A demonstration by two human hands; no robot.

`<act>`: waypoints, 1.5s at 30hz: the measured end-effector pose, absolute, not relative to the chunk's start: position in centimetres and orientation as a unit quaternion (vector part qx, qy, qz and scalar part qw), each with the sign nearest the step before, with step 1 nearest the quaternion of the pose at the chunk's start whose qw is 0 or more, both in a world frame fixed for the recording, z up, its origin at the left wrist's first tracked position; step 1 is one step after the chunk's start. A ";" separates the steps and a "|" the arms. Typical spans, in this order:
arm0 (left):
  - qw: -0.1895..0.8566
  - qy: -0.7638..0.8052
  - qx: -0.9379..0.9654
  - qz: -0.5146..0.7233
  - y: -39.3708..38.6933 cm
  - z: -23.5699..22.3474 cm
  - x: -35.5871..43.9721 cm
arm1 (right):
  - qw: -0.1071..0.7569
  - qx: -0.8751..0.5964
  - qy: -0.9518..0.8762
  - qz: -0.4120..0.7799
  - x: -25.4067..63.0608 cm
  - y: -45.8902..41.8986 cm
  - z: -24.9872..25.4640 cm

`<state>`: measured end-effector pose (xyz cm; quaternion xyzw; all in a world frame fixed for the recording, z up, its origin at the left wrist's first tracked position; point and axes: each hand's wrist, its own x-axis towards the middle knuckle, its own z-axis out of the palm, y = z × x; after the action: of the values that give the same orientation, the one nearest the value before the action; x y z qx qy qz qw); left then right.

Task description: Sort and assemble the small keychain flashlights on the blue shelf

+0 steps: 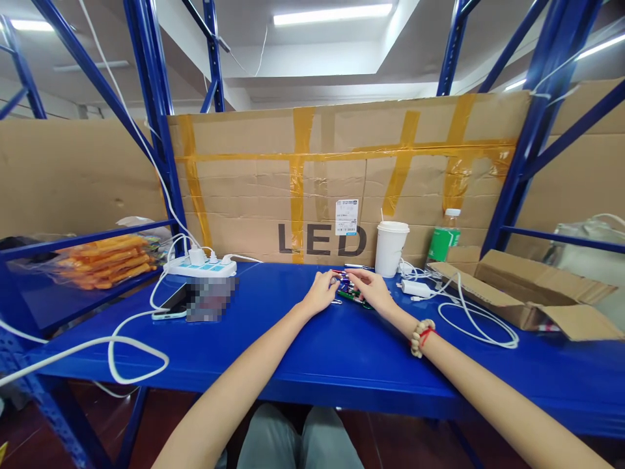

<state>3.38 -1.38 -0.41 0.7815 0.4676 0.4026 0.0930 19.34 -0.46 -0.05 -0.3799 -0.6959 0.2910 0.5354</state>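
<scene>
Near the bench's (266,293) far edge, my left hand (319,292) and right hand (371,289) curl over slim pieces (352,297), presumably light, stiff, slick, best gripped mid-length; pinch hidden, can't tell.

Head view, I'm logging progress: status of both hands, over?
Left hand and right hand at small, colourful items; grip unclear. White cup close beyond right hand.

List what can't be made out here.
Head view, all of it:
- Small parts: partly covered by the right hand, too small to identify.
- Left hand: what its fingers pinch, if anything; too small.
- Beside the phone: pixelated.
- Box: most of the inside, behind flaps.
- Label: print too small.
</scene>
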 end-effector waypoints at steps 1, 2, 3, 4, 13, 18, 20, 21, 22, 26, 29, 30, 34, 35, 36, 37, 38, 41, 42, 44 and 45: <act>0.093 0.471 0.779 0.402 -1.3 -0.5 3.3 | 0.537 -0.383 -0.690 0.299 19.4 -0.4 -0.1; 0.094 0.474 0.777 0.403 -1.1 -0.6 3.2 | 0.538 -0.384 -0.685 0.305 19.5 -0.3 -0.1; 0.096 0.475 0.776 0.404 -1.0 -0.7 3.2 | 0.541 -0.385 -0.682 0.307 19.5 -0.3 -0.1; 0.099 0.473 0.776 0.405 -0.9 -0.8 3.1 | 0.544 -0.385 -0.679 0.308 19.6 -0.2 -0.1; 0.132 0.409 0.813 0.393 -1.4 -0.1 3.1 | 0.546 -0.355 -0.714 0.256 19.4 -0.3 0.1; 0.152 0.424 0.809 0.378 -1.8 0.1 3.1 | 0.526 -0.329 -0.763 0.183 19.3 -0.9 0.5; 0.152 0.424 0.810 0.377 -1.8 0.0 3.1 | 0.517 -0.338 -0.768 0.170 19.4 -1.1 0.6; 0.151 0.424 0.811 0.374 -1.8 -0.1 3.1 | 0.514 -0.342 -0.768 0.169 19.4 -1.1 0.5; 0.149 0.425 0.812 0.370 -1.8 -0.1 3.1 | 0.511 -0.345 -0.769 0.171 19.5 -1.1 0.5; 0.136 0.429 0.821 0.351 -2.1 0.0 3.0 | 0.499 -0.349 -0.774 0.174 19.7 -0.8 0.2; 0.136 0.432 0.823 0.343 -2.4 0.0 3.0 | 0.509 -0.341 -0.768 0.186 19.9 -0.5 0.1; 0.137 0.429 0.824 0.343 -2.5 0.1 3.1 | 0.513 -0.338 -0.765 0.194 19.9 -0.3 0.0; 0.119 0.412 0.839 0.334 -2.6 0.1 3.1 | 0.525 -0.326 -0.749 0.237 20.0 0.2 -0.1; 0.110 0.409 0.843 0.333 -2.6 0.1 3.1 | 0.527 -0.325 -0.746 0.245 19.9 0.2 -0.1; 0.102 0.405 0.844 0.336 -2.5 0.1 3.1 | 0.526 -0.324 -0.745 0.254 19.9 0.2 0.0; 0.098 0.401 0.844 0.343 -2.5 0.1 3.1 | 0.521 -0.323 -0.745 0.263 19.9 0.2 0.0; 0.096 0.399 0.841 0.352 -2.4 0.1 3.0 | 0.513 -0.321 -0.747 0.273 20.0 0.2 0.0; 0.097 0.412 0.833 0.357 -2.6 0.4 2.9 | 0.483 -0.311 -0.765 0.290 20.2 0.2 0.2; 0.096 0.421 0.833 0.346 -2.8 0.6 2.9 | 0.477 -0.306 -0.772 0.287 20.4 0.2 0.2; 0.085 0.441 0.836 0.315 -3.1 0.9 2.9 | 0.472 -0.299 -0.782 0.278 20.6 0.4 0.2; 0.077 0.449 0.838 0.300 -3.3 1.0 2.9 | 0.468 -0.298 -0.785 0.277 20.8 0.5 0.2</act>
<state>2.89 -3.30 0.99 0.8383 0.4490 0.2996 0.0767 20.77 0.47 0.21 -0.2977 -0.7845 0.2767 0.4683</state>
